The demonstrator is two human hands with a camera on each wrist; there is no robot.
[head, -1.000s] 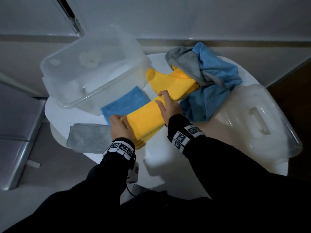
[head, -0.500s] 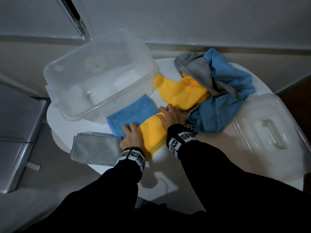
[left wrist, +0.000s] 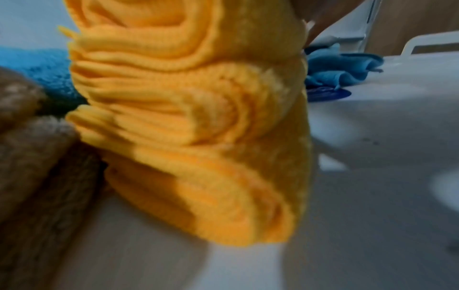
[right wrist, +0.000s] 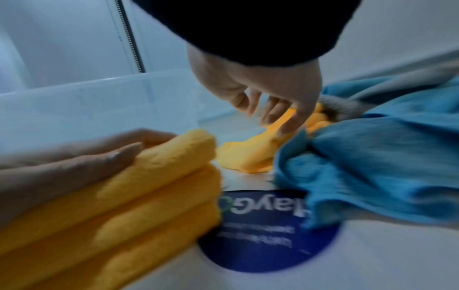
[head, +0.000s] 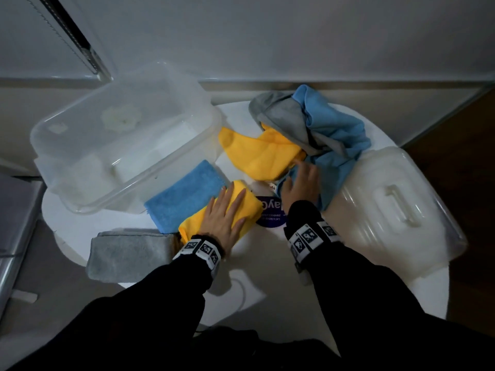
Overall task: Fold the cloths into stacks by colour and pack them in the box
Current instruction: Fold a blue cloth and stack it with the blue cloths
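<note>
A folded yellow cloth (head: pixel 249 210) lies on the white table, and my left hand (head: pixel 226 210) presses flat on top of it with straight fingers. Its stacked folds (left wrist: pixel 186 127) fill the left wrist view. To its left are a folded blue cloth (head: pixel 184 194) and a folded grey cloth (head: pixel 128 253). My right hand (head: pixel 302 180) hovers with loose fingers (right wrist: pixel 270 111) at the edge of a loose yellow cloth (head: pixel 259 153), holding nothing. Loose blue (head: pixel 340 140) and grey (head: pixel 284 116) cloths are heaped behind it. The clear box (head: pixel 80 199) stands at the back left.
The box's clear lid (head: pixel 388 207) lies at the right of the round white table (head: pixel 267 263). A dark blue round sticker (head: pixel 270 215) sits on the table between my hands. A wall runs close behind, and the floor drops away on the left.
The yellow cloth has been folded shorter. My left hand moved on top of it. My right hand let go of it and moved away to the loose yellow cloth.
</note>
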